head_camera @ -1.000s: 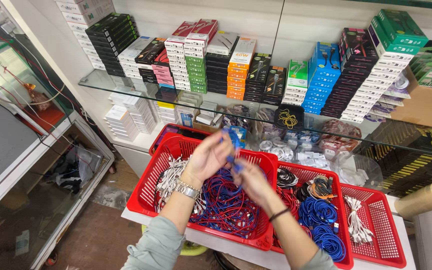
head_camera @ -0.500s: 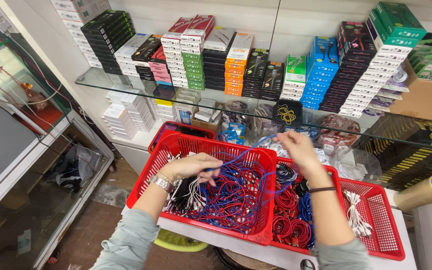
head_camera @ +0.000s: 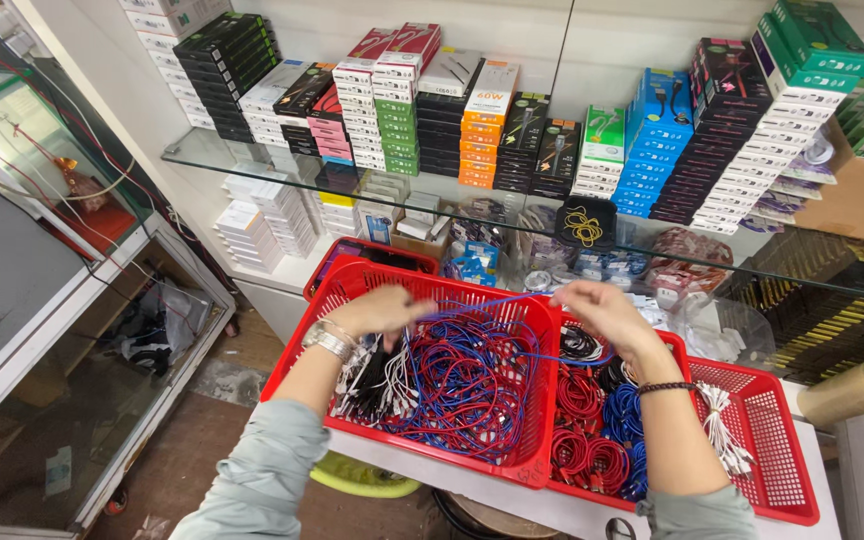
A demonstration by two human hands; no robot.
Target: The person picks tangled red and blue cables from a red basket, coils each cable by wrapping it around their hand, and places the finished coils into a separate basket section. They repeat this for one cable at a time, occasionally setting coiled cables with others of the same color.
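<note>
At frame centre, two hands, left hand (head_camera: 380,310) and right hand (head_camera: 602,312), each pinch one blue cable (head_camera: 482,303) stretched above three red baskets (head_camera: 402,283).

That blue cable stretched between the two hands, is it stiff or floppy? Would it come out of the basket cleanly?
Probably floppy: the blue cable runs straight only where the left hand and right hand pull it. It likely snags, since it lies among a tangle of cables in the red basket. It looks thin, so probably light.
</note>
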